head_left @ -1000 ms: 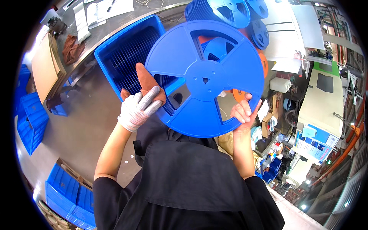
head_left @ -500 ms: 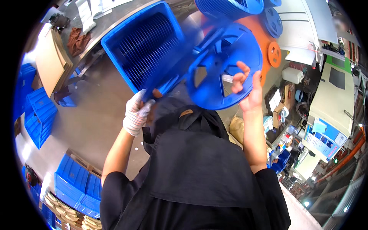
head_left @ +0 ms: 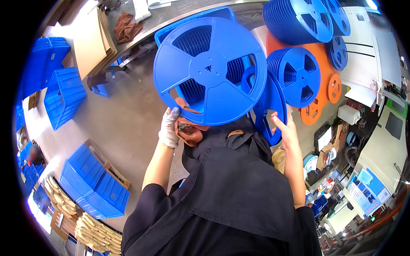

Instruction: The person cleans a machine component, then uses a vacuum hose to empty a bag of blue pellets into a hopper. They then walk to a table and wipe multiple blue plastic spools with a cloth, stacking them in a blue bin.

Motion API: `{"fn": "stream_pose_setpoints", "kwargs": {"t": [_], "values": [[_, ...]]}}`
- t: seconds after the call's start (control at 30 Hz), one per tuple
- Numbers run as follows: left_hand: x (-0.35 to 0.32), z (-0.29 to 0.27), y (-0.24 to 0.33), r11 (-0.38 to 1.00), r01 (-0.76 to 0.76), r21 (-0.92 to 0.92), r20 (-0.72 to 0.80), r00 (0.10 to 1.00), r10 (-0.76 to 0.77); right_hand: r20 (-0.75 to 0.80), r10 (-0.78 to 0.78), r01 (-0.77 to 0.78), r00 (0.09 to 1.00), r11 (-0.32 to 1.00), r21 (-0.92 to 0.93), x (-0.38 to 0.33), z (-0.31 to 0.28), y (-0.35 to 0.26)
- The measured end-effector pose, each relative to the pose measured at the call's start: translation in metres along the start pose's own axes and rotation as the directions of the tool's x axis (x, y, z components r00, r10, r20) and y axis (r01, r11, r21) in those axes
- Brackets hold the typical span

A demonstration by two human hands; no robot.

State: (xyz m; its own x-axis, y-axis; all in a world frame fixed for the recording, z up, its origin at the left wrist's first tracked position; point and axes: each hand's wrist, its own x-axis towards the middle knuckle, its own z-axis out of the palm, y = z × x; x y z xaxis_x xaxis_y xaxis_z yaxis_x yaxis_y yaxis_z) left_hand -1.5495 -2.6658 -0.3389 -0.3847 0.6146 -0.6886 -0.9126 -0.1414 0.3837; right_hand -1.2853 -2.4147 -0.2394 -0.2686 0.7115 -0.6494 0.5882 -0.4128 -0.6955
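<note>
My left hand [head_left: 170,127], in a white glove, grips the lower left rim of a large blue plastic reel disc [head_left: 209,70]. The disc faces me, with its hub and several cut-out windows showing. A reddish-brown cloth [head_left: 191,134] is bunched in the same hand, against the disc's lower edge. My bare right hand [head_left: 286,131] is closed at the lower right rim of a second blue reel disc [head_left: 275,102], turned nearly edge-on and partly hidden behind the first. Behind them a blue crate [head_left: 194,18] holds a row of discs, seen through the windows.
Stacked blue reel discs [head_left: 302,77] stand at the right, with a larger stack [head_left: 320,21] beyond. A small orange disc [head_left: 334,88] lies beside them. A grey workbench [head_left: 164,13] with another brown cloth [head_left: 127,27] runs along the back. Blue crates [head_left: 66,96] stand at left.
The left-hand disc has turned from blurred and edge-on to face me. The right-hand disc has swung from face-on to nearly edge-on, and my right fingers have closed at its rim.
</note>
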Motion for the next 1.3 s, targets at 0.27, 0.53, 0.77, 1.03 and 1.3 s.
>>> {"fn": "stream_pose_setpoints", "kwargs": {"t": [0.27,0.53,0.77,1.03,1.3], "values": [[0.003,-0.012,-0.001,1.000,-0.008,-0.011,0.013,1.000,0.008,0.137,0.086,-0.102,0.987,0.989,0.111,0.006,-0.005,0.011],[0.046,-0.009,0.000,0.942,-0.194,0.275,-0.115,0.966,0.233,0.071,0.092,-0.102,0.993,0.982,0.158,0.007,-0.014,0.031],[0.107,-0.044,-0.013,0.622,-0.096,0.777,-0.298,0.815,0.497,0.069,0.103,-0.112,0.992,0.984,0.141,0.002,-0.014,0.042],[0.136,0.008,0.000,0.435,0.054,0.899,-0.313,0.774,0.551,0.053,0.105,-0.111,0.993,0.986,0.126,-0.003,-0.015,0.050],[0.172,-0.025,-0.010,0.616,0.094,0.783,-0.374,0.861,0.345,-0.011,0.088,-0.085,0.996,0.984,0.158,-0.012,-0.017,0.049]]}}
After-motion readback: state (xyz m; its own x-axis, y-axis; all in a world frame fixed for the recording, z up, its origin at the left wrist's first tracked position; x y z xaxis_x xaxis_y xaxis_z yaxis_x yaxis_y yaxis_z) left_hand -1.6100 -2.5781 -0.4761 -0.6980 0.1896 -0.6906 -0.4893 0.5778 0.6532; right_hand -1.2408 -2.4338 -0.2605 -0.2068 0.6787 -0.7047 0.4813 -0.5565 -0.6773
